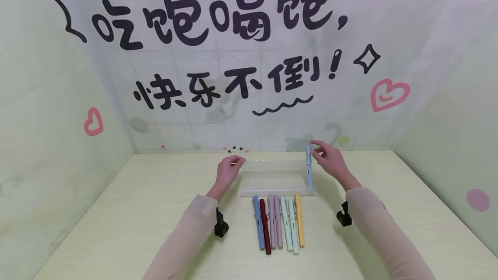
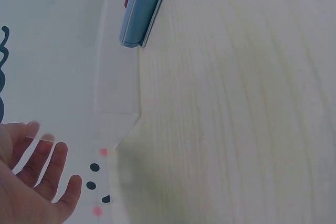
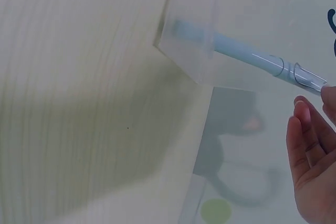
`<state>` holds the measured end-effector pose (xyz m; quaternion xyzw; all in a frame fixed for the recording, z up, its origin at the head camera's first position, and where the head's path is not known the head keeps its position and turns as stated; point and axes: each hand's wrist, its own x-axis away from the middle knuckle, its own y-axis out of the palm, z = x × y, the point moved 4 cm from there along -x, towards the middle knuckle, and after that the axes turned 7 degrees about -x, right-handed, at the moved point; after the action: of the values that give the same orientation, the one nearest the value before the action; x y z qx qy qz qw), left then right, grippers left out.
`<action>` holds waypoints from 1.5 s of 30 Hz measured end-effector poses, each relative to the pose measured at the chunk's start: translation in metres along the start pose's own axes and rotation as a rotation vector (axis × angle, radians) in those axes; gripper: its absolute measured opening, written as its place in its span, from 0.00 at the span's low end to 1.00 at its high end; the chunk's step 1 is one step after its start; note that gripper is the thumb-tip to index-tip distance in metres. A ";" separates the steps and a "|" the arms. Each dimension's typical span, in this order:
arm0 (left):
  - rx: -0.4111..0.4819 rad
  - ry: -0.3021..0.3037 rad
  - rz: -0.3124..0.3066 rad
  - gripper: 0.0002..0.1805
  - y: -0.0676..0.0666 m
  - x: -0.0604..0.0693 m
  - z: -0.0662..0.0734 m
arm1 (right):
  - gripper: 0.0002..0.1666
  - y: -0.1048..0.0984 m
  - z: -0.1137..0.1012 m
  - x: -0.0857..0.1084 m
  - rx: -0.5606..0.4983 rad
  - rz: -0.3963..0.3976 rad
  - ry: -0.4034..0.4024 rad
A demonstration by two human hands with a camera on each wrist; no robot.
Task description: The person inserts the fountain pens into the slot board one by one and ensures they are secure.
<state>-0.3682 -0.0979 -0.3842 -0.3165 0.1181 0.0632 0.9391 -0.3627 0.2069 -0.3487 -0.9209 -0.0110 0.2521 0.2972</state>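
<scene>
A clear stand (image 1: 277, 192) sits at the back of the table. My left hand (image 1: 228, 171) pinches its upper left corner; in the left wrist view the thumb and a finger of that hand (image 2: 42, 182) meet at a thin clear edge. A light blue pen (image 1: 309, 172) stands upright at the stand's right end, its lower end behind the clear front lip (image 3: 191, 51). My right hand (image 1: 330, 161) is beside the pen's top, fingers extended and apart. In the right wrist view a fingertip of this hand (image 3: 317, 182) touches the clip end of the pen (image 3: 244, 53).
In front of the stand lies a row of pens: blue (image 1: 258, 224), dark red (image 1: 265, 227), two purple (image 1: 279, 224), two pale green (image 1: 293, 228) and yellow (image 1: 299, 221). A printed cloth wall (image 1: 218, 133) rises behind the table (image 1: 155, 219), with more cloth on both sides.
</scene>
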 end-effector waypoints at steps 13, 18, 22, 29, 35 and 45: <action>-0.005 -0.007 0.000 0.11 0.000 0.000 0.000 | 0.10 -0.007 -0.008 0.015 0.044 0.110 -0.133; -0.005 0.011 0.000 0.11 0.000 0.001 0.001 | 0.05 0.008 -0.010 0.029 0.036 0.037 -0.120; -0.006 0.018 -0.001 0.11 0.000 0.001 0.001 | 0.03 0.023 -0.012 0.040 0.028 -0.069 -0.101; 0.005 -0.001 -0.002 0.10 0.000 0.001 0.000 | 0.04 0.041 -0.014 0.056 0.045 -0.262 -0.074; 0.002 -0.006 -0.005 0.11 0.000 0.000 -0.001 | 0.04 0.054 -0.009 0.066 0.110 -0.382 -0.063; -0.003 -0.004 -0.010 0.11 0.000 0.000 -0.001 | 0.10 0.062 -0.011 0.073 0.167 -0.456 0.054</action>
<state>-0.3686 -0.0984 -0.3852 -0.3181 0.1146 0.0595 0.9392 -0.3017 0.1620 -0.4092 -0.8733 -0.1898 0.1538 0.4215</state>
